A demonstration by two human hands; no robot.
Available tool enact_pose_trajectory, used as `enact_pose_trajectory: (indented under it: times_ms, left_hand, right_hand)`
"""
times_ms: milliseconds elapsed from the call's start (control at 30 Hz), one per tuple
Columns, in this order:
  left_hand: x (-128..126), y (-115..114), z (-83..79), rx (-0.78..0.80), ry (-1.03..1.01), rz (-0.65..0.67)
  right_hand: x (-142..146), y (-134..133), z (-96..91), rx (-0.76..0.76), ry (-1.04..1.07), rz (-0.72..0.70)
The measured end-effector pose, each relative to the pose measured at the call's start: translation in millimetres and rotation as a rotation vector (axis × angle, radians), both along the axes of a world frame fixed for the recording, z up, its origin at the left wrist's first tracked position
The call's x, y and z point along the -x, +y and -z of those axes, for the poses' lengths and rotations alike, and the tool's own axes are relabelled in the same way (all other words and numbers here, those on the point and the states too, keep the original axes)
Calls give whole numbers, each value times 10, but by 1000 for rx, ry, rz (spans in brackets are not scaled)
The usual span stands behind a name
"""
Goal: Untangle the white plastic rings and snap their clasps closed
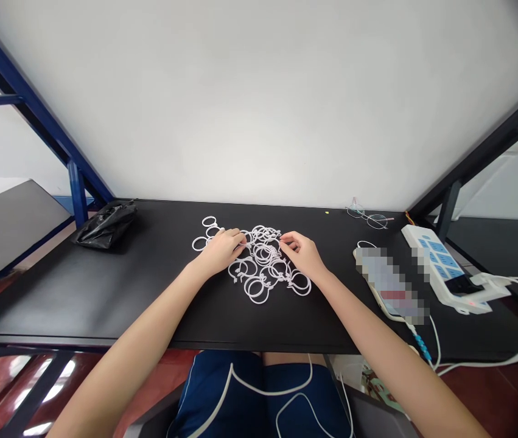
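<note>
A loose pile of white plastic curtain rings (259, 286) with small clasps lies on the black table, many overlapping. My left hand (223, 249) is at the pile's left side, palm down, its fingers curled together at a ring by the fingertips. A few more rings (199, 244) lie just beyond that hand, partly covered by it. On the pile's right side, my right hand (302, 251) has its thumb and index finger bent in, the tips at the edge of a ring. Both hands stay low over the tabletop, a short gap between them.
A crumpled black plastic bag (108, 225) sits at the far left of the table (149, 304). To the right are eyeglasses (368, 217), a phone (391, 286) on a charging cable, and a white power strip (445, 267) with plugs and cords. A pale wall rises behind.
</note>
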State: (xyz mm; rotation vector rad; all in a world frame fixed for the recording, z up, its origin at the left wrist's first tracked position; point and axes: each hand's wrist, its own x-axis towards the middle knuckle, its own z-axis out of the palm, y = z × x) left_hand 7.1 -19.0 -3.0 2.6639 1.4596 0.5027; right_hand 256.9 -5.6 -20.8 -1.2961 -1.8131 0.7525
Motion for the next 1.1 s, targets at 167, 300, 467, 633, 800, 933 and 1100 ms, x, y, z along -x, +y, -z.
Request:
enact_pose_trajectory:
  times_ms: [167, 300, 467, 633, 800, 933, 1100]
  left_hand:
    - [-2, 18, 26, -42, -53, 25]
    - [-10, -14, 0, -41, -106, -2]
    - [-24, -48, -12, -41, -88, -49]
    - [-33, -48, -21, -47, -84, -36]
    - [-53, -70, -49, -60, -95, 9]
    - [-60, -77, -45, -76, -132, 41]
    - [-48, -55, -18, -102, -168, 110]
  right_hand:
    - [9, -3, 0, 5, 2, 5]
    - [11, -8, 0, 11, 1, 0]
    - [7, -7, 3, 5, 1, 0]
    - [7, 2, 2, 5, 4, -3]
    - [1, 2, 6, 5, 1, -3]
    - [5, 0, 2, 0, 3, -2]
    - [10, -8, -3, 3, -5, -2]
